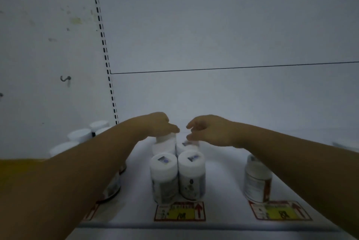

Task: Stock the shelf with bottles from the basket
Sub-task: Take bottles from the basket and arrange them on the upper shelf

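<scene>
The rear bottle [165, 143] stood on the shelf [223, 171], touching its neighbours [164, 175]. The left hand [162, 124] gripped its cap from above. The right hand [206, 129] hovered beside it, fingers half-open, holding nothing. Risk: a sideways nudge could topple the packed cluster.

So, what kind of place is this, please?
Probably a shop, perhaps a pharmacy: a white shelf with price labels along its front edge, rows of white-capped bottles, and a slotted upright at the back wall.

Red-and-yellow price labels [179, 211] lie in front, a slotted upright [105, 55] and a small hook [65, 79] behind.
</scene>
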Available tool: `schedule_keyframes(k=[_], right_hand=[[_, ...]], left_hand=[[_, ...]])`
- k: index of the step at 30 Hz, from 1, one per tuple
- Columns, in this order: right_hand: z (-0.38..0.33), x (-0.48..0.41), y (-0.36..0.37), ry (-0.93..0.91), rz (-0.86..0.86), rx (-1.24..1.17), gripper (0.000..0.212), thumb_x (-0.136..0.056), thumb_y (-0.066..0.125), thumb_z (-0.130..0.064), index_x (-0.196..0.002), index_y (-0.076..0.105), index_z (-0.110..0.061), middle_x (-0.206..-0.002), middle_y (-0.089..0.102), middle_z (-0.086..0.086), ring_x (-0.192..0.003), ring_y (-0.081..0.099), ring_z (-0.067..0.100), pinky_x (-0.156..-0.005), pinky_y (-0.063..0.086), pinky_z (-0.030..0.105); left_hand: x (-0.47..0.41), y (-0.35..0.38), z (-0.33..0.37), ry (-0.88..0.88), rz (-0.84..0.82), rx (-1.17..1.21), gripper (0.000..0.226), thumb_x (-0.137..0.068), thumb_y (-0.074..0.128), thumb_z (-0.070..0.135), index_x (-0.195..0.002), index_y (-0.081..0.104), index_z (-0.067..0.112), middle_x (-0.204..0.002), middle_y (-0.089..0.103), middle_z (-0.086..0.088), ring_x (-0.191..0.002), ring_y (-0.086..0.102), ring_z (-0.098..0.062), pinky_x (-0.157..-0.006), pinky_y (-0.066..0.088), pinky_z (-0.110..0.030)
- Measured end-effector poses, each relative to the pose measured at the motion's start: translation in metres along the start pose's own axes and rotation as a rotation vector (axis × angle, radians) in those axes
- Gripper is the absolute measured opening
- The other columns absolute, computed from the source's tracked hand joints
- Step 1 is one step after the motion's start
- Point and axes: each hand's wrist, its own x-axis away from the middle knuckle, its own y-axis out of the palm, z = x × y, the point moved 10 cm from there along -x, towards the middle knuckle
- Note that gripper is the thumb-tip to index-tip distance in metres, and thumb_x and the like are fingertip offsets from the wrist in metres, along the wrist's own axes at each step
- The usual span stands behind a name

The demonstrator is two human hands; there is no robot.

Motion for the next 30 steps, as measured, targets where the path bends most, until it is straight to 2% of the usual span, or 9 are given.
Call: schedule_keyframes(k=[4,7,10,15,17,20,25,28,30], right_hand=[[0.005,0.035,-0.068,-0.097,0.256,0.611,0.061,-0.088,0.045,-0.049,-0.141,0.029,-0.023,-0.152,0.028,0.005,-0.14,0.023,0.022,-0.112,0.021,0.037],[0.039,0.086,-0.103,0.008,0.212,0.641,0.066,-0.088,0.042,-0.053,-0.144,0.021,-0.025,-0.156,0.016,0.005,-0.144,0.01,0.02,-0.115,0.015,0.039],[0.067,0.16,-0.133,0.001,0.259,0.611,0.064,-0.088,0.045,-0.052,-0.143,0.023,-0.026,-0.156,0.018,0.003,-0.145,0.008,0.018,-0.114,0.017,0.039],[0.121,0.298,-0.167,-0.047,0.348,0.594,0.053,-0.089,0.048,-0.045,-0.136,0.037,-0.024,-0.15,0.033,0.0,-0.14,0.025,0.017,-0.11,0.025,0.035],[0.145,0.354,-0.175,-0.079,0.434,0.543,0.04,-0.088,0.051,-0.04,-0.124,0.051,-0.022,-0.134,0.051,-0.001,-0.123,0.045,0.017,-0.101,0.035,0.032],[0.188,0.427,-0.177,-0.081,0.543,0.438,0.019,-0.086,0.054,-0.03,-0.099,0.064,-0.021,-0.107,0.063,-0.002,-0.095,0.053,0.012,-0.084,0.043,0.027],[0.286,0.486,-0.144,0.096,0.464,0.299,0.009,-0.084,0.057,-0.021,-0.084,0.066,-0.021,-0.087,0.067,-0.006,-0.074,0.055,0.007,-0.069,0.047,0.025],[0.353,0.491,-0.114,0.216,0.376,0.222,0.01,-0.082,0.06,-0.02,-0.077,0.068,-0.02,-0.082,0.069,-0.005,-0.064,0.056,0.005,-0.061,0.048,0.016],[0.401,0.484,-0.091,0.294,0.324,0.135,0.01,-0.082,0.06,-0.014,-0.078,0.068,-0.016,-0.082,0.068,-0.002,-0.071,0.061,0.013,-0.067,0.051,0.024]], left_hand=[[0.025,-0.014,0.051,0.164,0.084,-0.237,0.072,-0.087,0.044,0.058,-0.144,0.027,0.016,-0.154,0.028,-0.008,-0.139,0.029,-0.026,-0.111,0.025,-0.038],[0.054,0.001,0.098,0.201,0.033,-0.307,0.073,-0.091,0.032,0.059,-0.149,0.01,0.02,-0.16,0.011,-0.002,-0.147,0.003,-0.022,-0.119,0.008,-0.044],[0.088,0.022,0.169,0.322,0.094,-0.243,0.069,-0.092,0.032,0.056,-0.149,0.013,0.021,-0.159,0.015,-0.002,-0.145,0.018,-0.021,-0.118,0.015,-0.039],[0.177,0.072,0.3,0.592,0.361,0.015,0.04,-0.091,0.047,0.041,-0.129,0.049,0.025,-0.121,0.062,0.0,-0.103,0.059,-0.017,-0.09,0.046,-0.032],[0.213,0.116,0.345,0.706,0.312,0.07,0.025,-0.089,0.051,0.037,-0.112,0.059,0.031,-0.09,0.065,0.013,-0.079,0.061,-0.005,-0.069,0.046,-0.023],[0.245,0.202,0.392,0.792,0.087,0.063,0.013,-0.084,0.056,0.038,-0.096,0.063,0.036,-0.077,0.064,0.018,-0.068,0.06,0.002,-0.063,0.045,-0.02],[0.234,0.351,0.398,0.674,-0.266,0.014,0.027,-0.086,0.057,0.037,-0.11,0.063,0.026,-0.083,0.058,0.016,-0.073,0.056,-0.003,-0.066,0.042,-0.016],[0.196,0.411,0.366,0.466,-0.324,0.103,0.027,-0.085,0.063,0.027,-0.11,0.064,0.017,-0.096,0.066,-0.001,-0.085,0.062,-0.016,-0.073,0.051,-0.026],[0.173,0.445,0.344,0.335,-0.334,0.208,0.03,-0.082,0.067,0.018,-0.111,0.063,0.012,-0.102,0.067,-0.01,-0.083,0.061,-0.018,-0.074,0.052,-0.028]])
